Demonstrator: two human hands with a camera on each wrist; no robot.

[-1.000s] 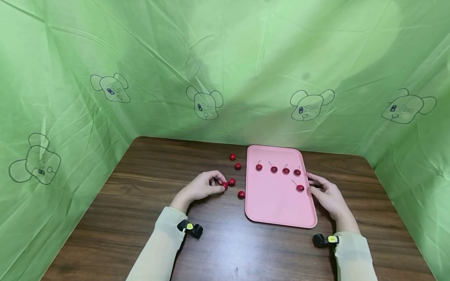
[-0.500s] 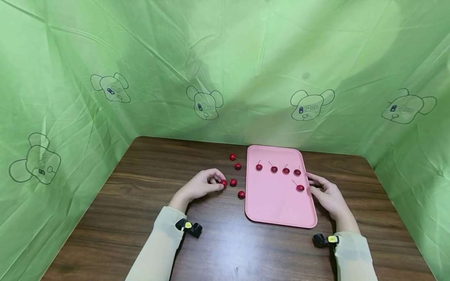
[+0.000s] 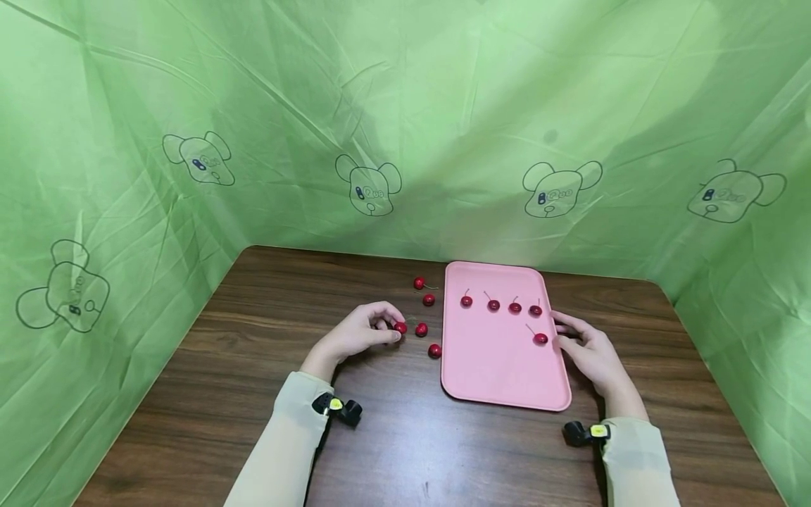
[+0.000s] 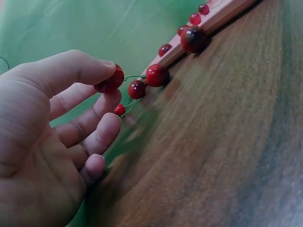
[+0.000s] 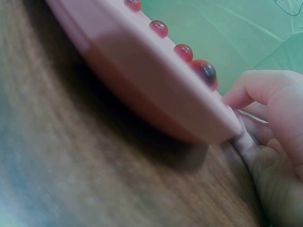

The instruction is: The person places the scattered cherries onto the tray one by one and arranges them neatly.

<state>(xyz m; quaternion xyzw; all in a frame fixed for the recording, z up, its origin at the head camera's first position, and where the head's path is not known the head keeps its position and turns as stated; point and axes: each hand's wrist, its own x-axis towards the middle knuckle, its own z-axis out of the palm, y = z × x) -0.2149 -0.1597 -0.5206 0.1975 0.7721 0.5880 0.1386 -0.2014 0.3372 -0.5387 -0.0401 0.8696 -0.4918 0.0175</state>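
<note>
My left hand (image 3: 361,332) pinches a red cherry (image 4: 111,81) between thumb and index finger, left of the pink tray (image 3: 494,377). In the left wrist view its other fingers are curled loosely below the fruit. Just right of those fingertips lies a loose cherry (image 3: 421,329) on the table. My right hand (image 3: 592,358) grips the tray's right edge; in the right wrist view the thumb laps over the rim and the fingers sit against the outer wall. Inside the tray, several stemmed cherries stand in a row, and one cherry (image 3: 541,339) lies near the right hand.
More cherries lie left of the tray: one cherry (image 3: 434,351) close to its left edge, and two farther back, a stemmed cherry (image 3: 419,283) and another cherry (image 3: 429,300). Green cloth (image 3: 443,141) hangs around the brown wooden table (image 3: 405,451).
My left hand has drawn slightly left and away with the pinched cherry, widening the gap to the loose cherry beside it, which has shifted a little right. My right hand and the tray stay put.
</note>
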